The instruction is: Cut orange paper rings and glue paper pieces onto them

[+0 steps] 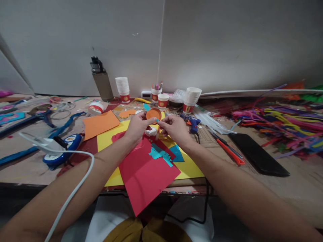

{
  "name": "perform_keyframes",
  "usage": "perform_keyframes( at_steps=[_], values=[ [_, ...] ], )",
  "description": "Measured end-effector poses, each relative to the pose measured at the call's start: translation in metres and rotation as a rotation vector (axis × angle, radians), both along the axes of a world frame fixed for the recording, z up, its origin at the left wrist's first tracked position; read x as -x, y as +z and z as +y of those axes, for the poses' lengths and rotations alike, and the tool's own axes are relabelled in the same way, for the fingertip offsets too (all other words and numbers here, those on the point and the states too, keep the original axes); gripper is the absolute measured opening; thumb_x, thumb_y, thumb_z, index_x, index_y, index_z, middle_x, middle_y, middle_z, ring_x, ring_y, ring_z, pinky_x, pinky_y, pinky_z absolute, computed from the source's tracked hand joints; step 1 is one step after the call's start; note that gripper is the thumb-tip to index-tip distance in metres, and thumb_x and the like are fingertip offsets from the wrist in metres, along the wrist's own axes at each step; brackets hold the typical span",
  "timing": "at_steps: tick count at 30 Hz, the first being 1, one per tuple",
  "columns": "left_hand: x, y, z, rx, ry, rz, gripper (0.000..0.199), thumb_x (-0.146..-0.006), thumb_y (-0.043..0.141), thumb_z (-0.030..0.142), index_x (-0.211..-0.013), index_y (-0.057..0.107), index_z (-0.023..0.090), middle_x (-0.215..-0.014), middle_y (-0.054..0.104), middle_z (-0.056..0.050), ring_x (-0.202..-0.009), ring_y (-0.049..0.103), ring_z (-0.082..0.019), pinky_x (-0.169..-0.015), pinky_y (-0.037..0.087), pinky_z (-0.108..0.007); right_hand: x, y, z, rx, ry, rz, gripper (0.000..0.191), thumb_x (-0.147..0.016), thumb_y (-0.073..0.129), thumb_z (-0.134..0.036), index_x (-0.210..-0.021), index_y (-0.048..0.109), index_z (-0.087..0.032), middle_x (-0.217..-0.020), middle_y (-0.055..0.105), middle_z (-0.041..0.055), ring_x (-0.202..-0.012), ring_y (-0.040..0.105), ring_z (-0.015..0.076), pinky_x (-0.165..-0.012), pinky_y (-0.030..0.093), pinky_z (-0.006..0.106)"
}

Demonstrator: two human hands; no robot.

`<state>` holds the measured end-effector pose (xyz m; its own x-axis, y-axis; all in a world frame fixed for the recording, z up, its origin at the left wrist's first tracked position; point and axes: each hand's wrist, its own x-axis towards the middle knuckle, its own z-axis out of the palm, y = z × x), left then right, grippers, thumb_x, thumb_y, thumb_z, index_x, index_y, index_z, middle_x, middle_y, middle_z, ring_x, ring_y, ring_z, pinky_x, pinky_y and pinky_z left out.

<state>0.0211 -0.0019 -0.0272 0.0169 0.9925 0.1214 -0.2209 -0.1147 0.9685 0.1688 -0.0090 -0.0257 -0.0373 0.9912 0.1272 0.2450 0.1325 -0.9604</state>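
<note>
My left hand [138,126] is closed around the edge of a round orange piece [153,114] with a raised rim, its thumb along the near side. Opposite it, my right hand [175,128] is pinched at a small teal paper piece [157,120] against the orange rim. Another teal tab [146,107] shows at the orange piece's far left. Under my hands is a white rounded object [150,131], partly hidden. Closer to me, cut teal paper scraps [160,153] lie on a red sheet [148,181], which overlaps a yellow sheet [191,168].
Behind stand stacked paper cups [122,89], another stack [192,97], a pen cup [156,93] and a bottle [103,82]. To the right are a blue glue gun [194,124], a cutter [229,151], a black phone [257,154] and pipe cleaners [282,124]. A white cable [88,168] crosses my left arm.
</note>
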Motion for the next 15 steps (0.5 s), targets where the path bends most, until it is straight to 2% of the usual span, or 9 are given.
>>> perform_keyframes(
  at_steps=[6,10,15],
  values=[
    [0.006,-0.002,0.009,0.062,0.028,-0.057,0.029,-0.06,0.077,0.023,-0.084,0.062,0.016,-0.077,0.065,0.001,-0.065,0.062,-0.01,-0.047,0.039,-0.019,-0.002,-0.006,0.003,0.007,0.114,0.044,0.024,-0.086,0.065,-0.038,-0.076,0.057,-0.018,-0.058,0.06,-0.0026,-0.047,0.057,0.0084,-0.043,0.05,0.018],
    [0.009,-0.003,0.013,0.156,0.069,-0.123,0.027,-0.059,0.075,0.018,-0.079,0.058,0.017,-0.073,0.063,0.002,-0.062,0.061,-0.01,-0.044,0.035,-0.018,-0.001,-0.006,0.003,0.083,0.094,0.123,0.03,-0.094,0.052,-0.041,-0.076,0.056,-0.017,-0.068,0.061,0.0004,-0.05,0.058,0.0081,-0.045,0.052,0.019],
    [0.006,-0.003,0.013,0.207,0.074,-0.117,0.021,-0.06,0.072,0.015,-0.076,0.059,0.016,-0.067,0.062,0.001,-0.056,0.058,-0.009,-0.043,0.034,-0.018,0.0,-0.003,0.002,0.118,0.088,0.087,0.029,-0.096,0.049,-0.035,-0.074,0.054,-0.017,-0.073,0.062,0.0024,-0.049,0.057,0.0078,-0.044,0.051,0.02]
  ],
)
